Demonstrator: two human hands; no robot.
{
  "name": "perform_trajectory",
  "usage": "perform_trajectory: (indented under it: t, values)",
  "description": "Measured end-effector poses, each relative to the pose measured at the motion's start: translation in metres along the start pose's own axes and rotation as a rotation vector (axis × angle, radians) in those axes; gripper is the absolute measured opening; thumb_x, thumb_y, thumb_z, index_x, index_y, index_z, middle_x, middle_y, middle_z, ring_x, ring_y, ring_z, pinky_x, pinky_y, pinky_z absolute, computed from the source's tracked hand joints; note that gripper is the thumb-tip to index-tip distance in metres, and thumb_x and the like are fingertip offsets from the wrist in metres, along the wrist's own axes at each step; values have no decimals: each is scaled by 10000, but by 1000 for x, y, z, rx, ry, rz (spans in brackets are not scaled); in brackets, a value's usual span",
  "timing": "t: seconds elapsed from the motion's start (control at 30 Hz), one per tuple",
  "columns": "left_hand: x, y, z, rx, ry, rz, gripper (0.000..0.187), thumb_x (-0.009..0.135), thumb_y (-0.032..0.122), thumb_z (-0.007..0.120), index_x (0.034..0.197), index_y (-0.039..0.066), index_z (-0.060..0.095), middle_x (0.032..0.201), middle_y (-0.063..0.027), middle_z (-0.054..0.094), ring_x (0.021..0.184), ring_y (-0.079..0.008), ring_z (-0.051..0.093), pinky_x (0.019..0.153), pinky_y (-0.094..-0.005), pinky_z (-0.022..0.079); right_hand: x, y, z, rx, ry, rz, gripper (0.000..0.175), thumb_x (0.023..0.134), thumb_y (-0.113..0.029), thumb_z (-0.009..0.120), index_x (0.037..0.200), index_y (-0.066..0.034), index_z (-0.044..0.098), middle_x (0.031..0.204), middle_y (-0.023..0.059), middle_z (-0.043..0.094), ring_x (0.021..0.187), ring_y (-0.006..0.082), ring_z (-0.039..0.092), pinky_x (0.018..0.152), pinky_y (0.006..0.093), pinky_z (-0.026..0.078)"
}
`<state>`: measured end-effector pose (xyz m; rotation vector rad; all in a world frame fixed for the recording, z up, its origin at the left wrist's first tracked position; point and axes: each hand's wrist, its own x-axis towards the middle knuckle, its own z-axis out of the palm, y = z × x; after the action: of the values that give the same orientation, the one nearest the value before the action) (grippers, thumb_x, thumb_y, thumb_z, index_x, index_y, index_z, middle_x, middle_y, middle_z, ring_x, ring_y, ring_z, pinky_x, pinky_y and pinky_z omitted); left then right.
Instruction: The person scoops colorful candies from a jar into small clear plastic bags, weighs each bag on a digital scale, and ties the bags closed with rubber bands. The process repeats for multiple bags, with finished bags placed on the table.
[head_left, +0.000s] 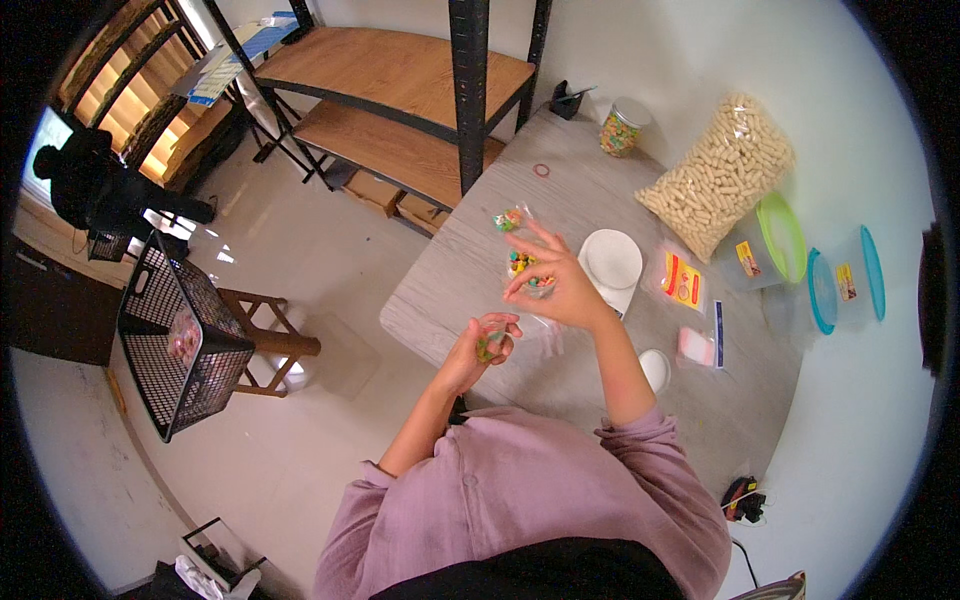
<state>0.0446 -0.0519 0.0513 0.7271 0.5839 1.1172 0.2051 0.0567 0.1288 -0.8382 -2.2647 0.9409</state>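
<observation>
My left hand (480, 356) is closed around a small clear plastic bag (490, 343) with green and orange pieces in it, near the table's front left edge. My right hand (559, 281) hovers above and to the right of it, thumb and forefinger tips close together, the other fingers spread. Whether anything thin is between those tips cannot be made out. Partly hidden behind that hand is a clear container (520, 262) of multicoloured sweets. Just beyond lies a small filled plastic bag (508, 219). Clear plastic (546, 334) lies under my right wrist.
A white kitchen scale (611, 259), a red-yellow packet (681, 281) and a white lid (655, 370) lie on the grey table (457, 247). Behind stand a jar of sweets (624, 127), a big bag of puffed snacks (724, 169) and lidded tubs (757, 251). A black crate (187, 337) stands left.
</observation>
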Motion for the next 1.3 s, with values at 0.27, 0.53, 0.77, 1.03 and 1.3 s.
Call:
perform_trajectory:
  t: [0.27, 0.53, 0.77, 1.03, 1.3]
  values:
    - [5, 6, 7, 156, -75, -138, 806, 786, 741, 257, 1138, 63, 515, 806, -7, 514, 691, -116, 426, 520, -224, 288, -11, -39, -16, -288, -162, -99, 96, 650, -264, 666, 675, -174, 690, 1319, 68, 450, 1322, 316, 208, 1060, 573, 41]
    - [14, 1, -8, 58, -228, -165, 664, 871, 613, 291, 1200, 56, 443, 868, -56, 553, 660, -134, 538, 476, -227, 324, -24, -48, -22, -341, -228, -54, 122, 660, -243, 647, 730, -154, 690, 1256, 97, 494, 1267, 322, 310, 1063, 565, 67]
    - [26, 5, -8, 126, -199, -191, 818, 789, 721, 305, 1276, 65, 345, 875, -53, 536, 623, -145, 546, 426, -227, 315, -31, -44, -13, -107, -87, 193, 181, 678, -264, 683, 820, -154, 699, 1123, 87, 557, 1136, 276, 452, 1009, 420, 280]
    - [32, 2, -2, 114, -288, -225, 753, 804, 704, 297, 1211, 76, 375, 902, -77, 546, 612, -152, 539, 428, -235, 328, -51, -26, -5, 58, -29, 93, 305, 674, -225, 711, 955, -112, 674, 1152, 104, 551, 1092, 272, 496, 921, 367, 381]
    - [35, -13, 4, 81, -320, -273, 776, 808, 701, 272, 1281, 87, 315, 1040, -100, 514, 771, -186, 558, 499, -263, 408, -66, -28, -16, 126, 38, 176, 162, 728, -151, 678, 854, -52, 652, 1004, 105, 606, 962, 248, 571, 847, 322, 432]
